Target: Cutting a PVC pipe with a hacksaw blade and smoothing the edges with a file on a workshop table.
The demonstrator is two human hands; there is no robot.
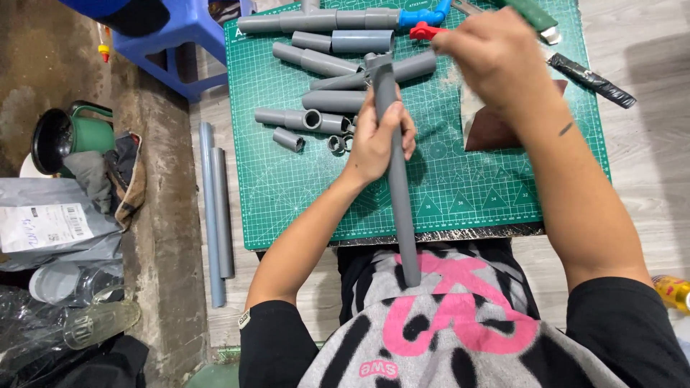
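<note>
Far left: a green jug (90, 133) with a dark open mouth stands on the ground, with grey plastic bags (50, 226) and clear plastic containers (97, 316) below it.
Stool: a blue plastic stool (172, 36) stands at the top left, beside the mat's corner.
Spare lengths: two long grey pipes (215, 215) lie side by side on the floorboards, just left of the mat.
Work surface: a green gridded cutting mat (302, 208) covers the floor in front of the person's lap.
Cut stock: short grey pipe pieces and sleeves (309, 118) lie in loose rows on the mat's upper left, unjoined, with small rings beside them.
Finished run: along the mat's top edge lies a joined pipe assembly (323, 19) ending in a blue fitting (424, 16).
Left hand: the left hand (377, 140) is clenched around the long grey pipe (399, 194), which runs from the lap up to the mat.
Joint: the pipe's upper end sits in a grey tee fitting (381, 66), touching the loose pieces behind it.
Right hand: the right hand (496, 57) is blurred, closed at the tee's right branch; what it grips I cannot tell.
Right side: a brown sheet (489, 133) lies under the forearm, a black wrapped strip (593, 80) past the mat's edge.
Progress: judging by this, one run is assembled and one joint is in hand; many pieces remain loose.
</note>
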